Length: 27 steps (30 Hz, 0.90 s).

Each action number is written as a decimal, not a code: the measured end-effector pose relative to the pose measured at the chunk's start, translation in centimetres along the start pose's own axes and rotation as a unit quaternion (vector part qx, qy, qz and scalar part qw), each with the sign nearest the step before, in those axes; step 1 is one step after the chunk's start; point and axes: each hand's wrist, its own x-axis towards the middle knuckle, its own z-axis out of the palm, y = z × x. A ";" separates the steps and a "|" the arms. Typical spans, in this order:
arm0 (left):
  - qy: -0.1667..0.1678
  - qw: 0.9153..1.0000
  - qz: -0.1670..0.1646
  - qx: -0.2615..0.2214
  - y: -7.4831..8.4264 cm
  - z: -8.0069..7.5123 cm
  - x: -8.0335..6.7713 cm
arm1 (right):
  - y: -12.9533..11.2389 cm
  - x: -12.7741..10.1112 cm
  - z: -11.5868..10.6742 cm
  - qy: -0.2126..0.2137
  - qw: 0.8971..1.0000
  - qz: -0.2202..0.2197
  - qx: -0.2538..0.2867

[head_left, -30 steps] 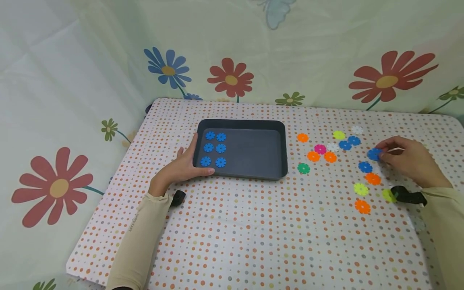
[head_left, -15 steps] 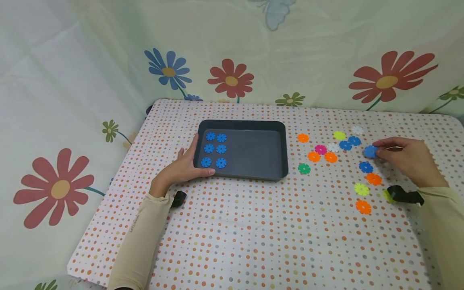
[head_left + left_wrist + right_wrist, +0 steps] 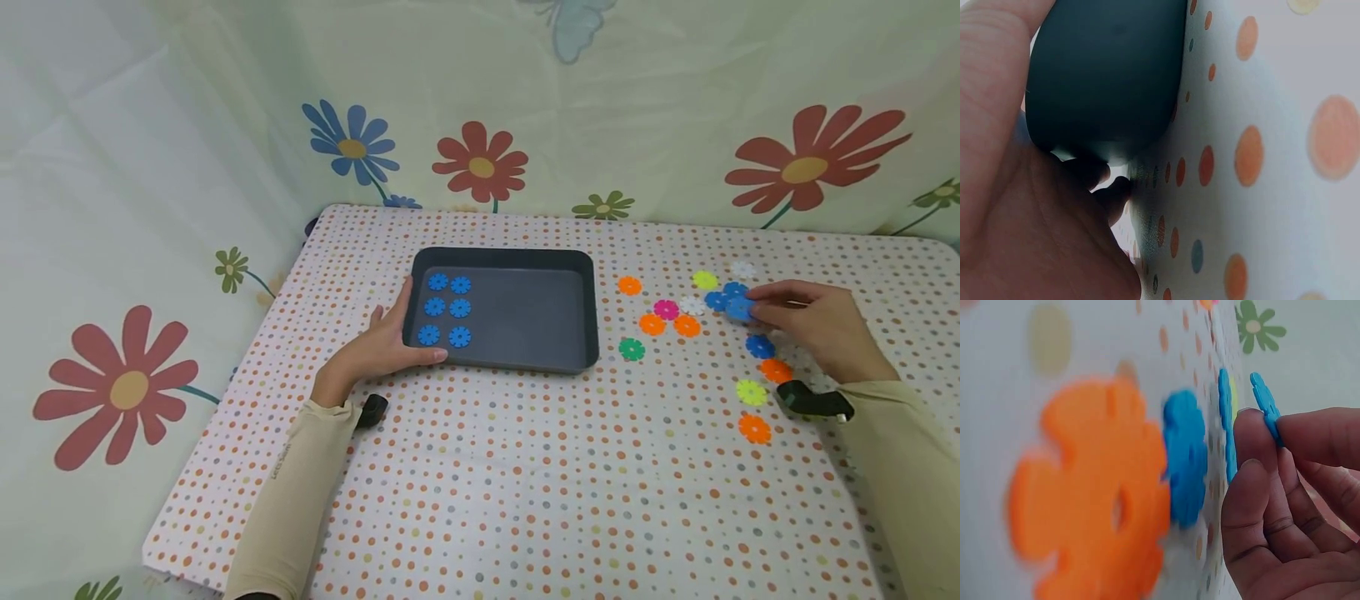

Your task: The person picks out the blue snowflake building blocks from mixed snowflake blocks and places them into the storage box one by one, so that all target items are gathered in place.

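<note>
My left hand (image 3: 378, 346) holds the near left corner of a dark grey baking tray (image 3: 532, 321), thumb along the front wall and fingers along the left side. In the left wrist view the tray's dark outer wall (image 3: 1107, 75) sits against the palm. Inside the tray, blue notched discs (image 3: 460, 308) lie in two columns at the left. My right hand (image 3: 828, 321) pinches another blue notched disc (image 3: 1266, 409) between thumb and fingertips, over the loose pieces at the right. In the head view it overlaps a blue disc (image 3: 716, 301) lying on the table.
Loose notched discs lie right of the tray: orange (image 3: 630, 286), pink (image 3: 666, 310), green (image 3: 632, 349), yellow (image 3: 752, 392), white (image 3: 743, 270) and a blue disc (image 3: 760, 347) near the right hand. A dotted cloth (image 3: 510, 500) covers the table; a flowered curtain (image 3: 645, 108) hangs behind.
My right hand has moved left with the pinched blue disc, from the outer right of the loose pieces to over the other blue ones. The left hand keeps its place at the tray.
</note>
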 end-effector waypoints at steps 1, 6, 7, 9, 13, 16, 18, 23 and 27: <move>0.000 1.000 0.000 0.000 0.0 0.0 0.0 | -0.2 0.0 0.1 -0.002 1.000 -0.003 0.003; 0.000 1.000 0.000 0.002 0.1 0.0 0.0 | -1.1 0.1 1.0 -0.010 1.000 -0.005 0.013; 0.000 1.000 0.000 0.002 0.1 0.0 0.0 | -1.4 0.1 1.2 -0.011 1.000 -0.005 0.009; 0.001 1.000 0.003 0.003 0.0 0.0 0.0 | -1.9 0.1 1.6 -0.013 1.000 -0.006 0.002; 0.001 1.000 0.007 0.002 -0.2 0.0 0.1 | -2.8 0.2 2.3 -0.024 1.000 -0.005 -0.001; 0.002 1.000 0.006 0.001 -0.2 -0.1 0.1 | -3.4 0.6 2.9 -0.027 1.000 -0.006 0.002; 0.003 1.000 0.004 0.001 -0.2 -0.2 0.0 | -3.8 0.8 3.3 -0.026 1.000 -0.011 0.007; 0.004 1.000 0.005 -0.005 0.0 -0.1 0.0 | -4.8 1.1 4.1 -0.023 0.999 -0.020 0.018; 0.002 1.000 -0.003 0.001 0.0 0.0 -0.1 | -5.5 1.3 4.6 -0.032 0.999 -0.017 0.040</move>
